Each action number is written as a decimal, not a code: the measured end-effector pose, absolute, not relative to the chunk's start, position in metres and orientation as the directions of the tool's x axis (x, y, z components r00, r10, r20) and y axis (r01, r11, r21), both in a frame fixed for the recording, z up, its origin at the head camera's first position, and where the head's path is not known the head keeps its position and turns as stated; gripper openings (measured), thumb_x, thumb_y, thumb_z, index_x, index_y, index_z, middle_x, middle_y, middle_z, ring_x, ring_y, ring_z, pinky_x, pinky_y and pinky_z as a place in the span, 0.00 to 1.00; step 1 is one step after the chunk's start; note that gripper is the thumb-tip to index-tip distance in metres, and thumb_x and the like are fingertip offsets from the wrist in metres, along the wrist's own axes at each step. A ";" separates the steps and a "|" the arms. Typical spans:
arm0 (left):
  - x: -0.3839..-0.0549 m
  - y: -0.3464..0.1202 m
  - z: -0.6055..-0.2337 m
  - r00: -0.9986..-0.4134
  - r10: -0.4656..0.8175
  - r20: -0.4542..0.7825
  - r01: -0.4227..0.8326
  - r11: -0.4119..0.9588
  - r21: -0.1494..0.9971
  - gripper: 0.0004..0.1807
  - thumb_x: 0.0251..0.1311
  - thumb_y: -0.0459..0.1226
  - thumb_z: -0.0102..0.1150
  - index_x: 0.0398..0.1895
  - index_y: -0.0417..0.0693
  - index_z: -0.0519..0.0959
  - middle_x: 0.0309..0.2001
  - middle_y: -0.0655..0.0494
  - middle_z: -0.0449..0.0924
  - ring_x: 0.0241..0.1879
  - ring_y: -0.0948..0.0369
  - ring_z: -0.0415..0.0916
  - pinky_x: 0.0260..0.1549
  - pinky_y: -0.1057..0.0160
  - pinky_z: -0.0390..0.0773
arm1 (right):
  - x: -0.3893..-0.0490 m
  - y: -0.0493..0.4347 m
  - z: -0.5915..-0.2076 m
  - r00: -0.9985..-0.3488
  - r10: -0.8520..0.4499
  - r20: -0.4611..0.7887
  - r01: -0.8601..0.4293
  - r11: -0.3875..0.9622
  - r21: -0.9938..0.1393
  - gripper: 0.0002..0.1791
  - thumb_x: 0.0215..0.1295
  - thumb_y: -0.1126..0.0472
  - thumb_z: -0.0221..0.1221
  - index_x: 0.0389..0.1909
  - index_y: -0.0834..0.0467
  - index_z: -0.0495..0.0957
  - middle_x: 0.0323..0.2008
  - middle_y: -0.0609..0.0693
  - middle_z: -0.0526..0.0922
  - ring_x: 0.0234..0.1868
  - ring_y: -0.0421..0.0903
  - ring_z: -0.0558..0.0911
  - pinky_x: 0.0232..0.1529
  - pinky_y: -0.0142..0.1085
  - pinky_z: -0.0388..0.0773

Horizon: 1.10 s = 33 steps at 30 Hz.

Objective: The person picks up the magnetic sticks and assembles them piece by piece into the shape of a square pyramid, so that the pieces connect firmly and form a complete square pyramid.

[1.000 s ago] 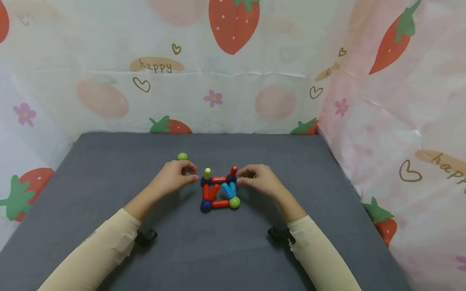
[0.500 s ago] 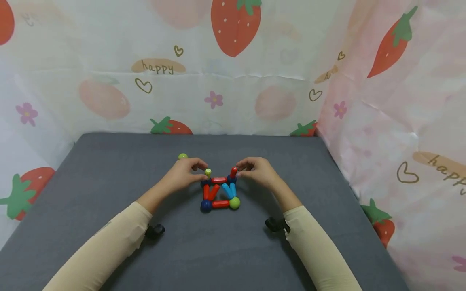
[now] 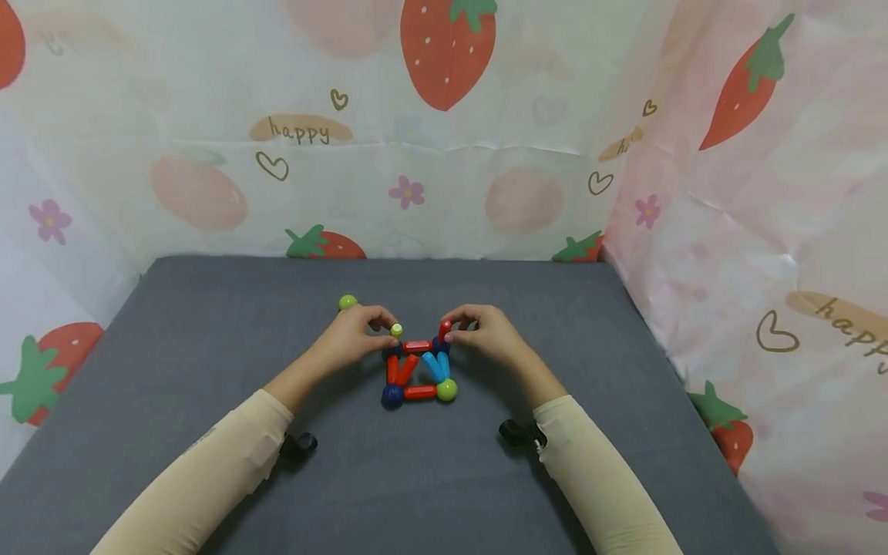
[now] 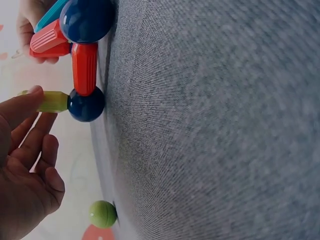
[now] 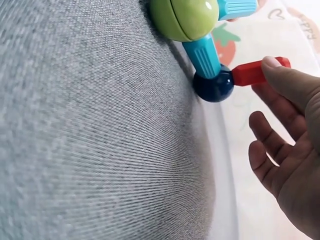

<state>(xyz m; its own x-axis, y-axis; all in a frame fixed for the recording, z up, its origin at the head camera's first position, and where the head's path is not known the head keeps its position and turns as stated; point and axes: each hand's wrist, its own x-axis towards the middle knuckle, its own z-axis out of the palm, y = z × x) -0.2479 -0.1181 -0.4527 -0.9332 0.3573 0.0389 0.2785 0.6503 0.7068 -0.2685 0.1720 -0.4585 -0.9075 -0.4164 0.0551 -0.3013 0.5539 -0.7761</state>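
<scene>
A frame of magnetic rods and balls lies mid-table. Navy balls mark its rear corners; its front corners are a navy ball [image 3: 392, 396] and a lime ball [image 3: 447, 390]. Red rods [image 3: 420, 393] and blue rods [image 3: 434, 368] join to them, one of each colour slanting upward. My left hand [image 3: 344, 337] pinches the upright yellow-green rod [image 4: 54, 102] on the rear left navy ball [image 4: 86, 106] between thumb and finger. At the rear right navy ball [image 5: 214, 89], my right hand [image 3: 488, 335] pinches the upright red rod [image 5: 248, 73]. The other fingers of both hands are loosely bent.
A separate lime ball [image 3: 348, 301] rests on the grey cloth [image 3: 430, 478] behind my left hand. Strawberry-print curtains [image 3: 444, 185] stand along the back and right. Dark wrist cameras [image 3: 300, 445] sit under the sleeves.
My left hand has moved right from beside the frame to pinch the yellow-green rod. My right hand has moved slightly left and now pinches the upright red rod. The frame stays put.
</scene>
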 end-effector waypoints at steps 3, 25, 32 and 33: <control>-0.247 -0.117 -0.452 -0.933 0.357 0.050 0.286 0.650 0.704 0.11 0.63 0.42 0.71 0.47 0.55 0.84 0.46 0.57 0.84 0.51 0.54 0.75 0.53 0.50 0.77 | -0.268 0.172 -0.459 -0.908 -0.414 0.066 -0.312 0.562 -0.766 0.12 0.65 0.52 0.70 0.49 0.42 0.86 0.39 0.46 0.84 0.35 0.51 0.77 0.32 0.41 0.75; -0.239 -0.104 -0.449 -0.889 0.448 0.097 0.429 0.737 0.523 0.08 0.63 0.41 0.72 0.45 0.57 0.87 0.40 0.61 0.82 0.48 0.54 0.73 0.48 0.54 0.76 | -0.265 0.158 -0.458 -0.860 -0.502 0.088 -0.417 0.593 -0.689 0.10 0.65 0.53 0.71 0.47 0.42 0.88 0.45 0.55 0.83 0.40 0.46 0.75 0.33 0.40 0.74; -0.237 -0.105 -0.446 -0.874 0.472 0.117 0.466 0.743 0.481 0.08 0.62 0.42 0.72 0.44 0.58 0.87 0.40 0.63 0.84 0.48 0.57 0.74 0.47 0.55 0.78 | -0.264 0.153 -0.454 -0.839 -0.535 0.098 -0.469 0.622 -0.627 0.12 0.64 0.54 0.71 0.48 0.43 0.88 0.40 0.44 0.83 0.40 0.44 0.75 0.36 0.38 0.73; -0.236 -0.105 -0.446 -0.873 0.474 0.118 0.468 0.744 0.476 0.08 0.62 0.42 0.72 0.44 0.58 0.87 0.40 0.63 0.84 0.48 0.57 0.74 0.47 0.55 0.78 | -0.264 0.152 -0.453 -0.835 -0.540 0.099 -0.477 0.624 -0.619 0.12 0.64 0.54 0.71 0.48 0.44 0.88 0.40 0.43 0.84 0.40 0.45 0.75 0.37 0.38 0.73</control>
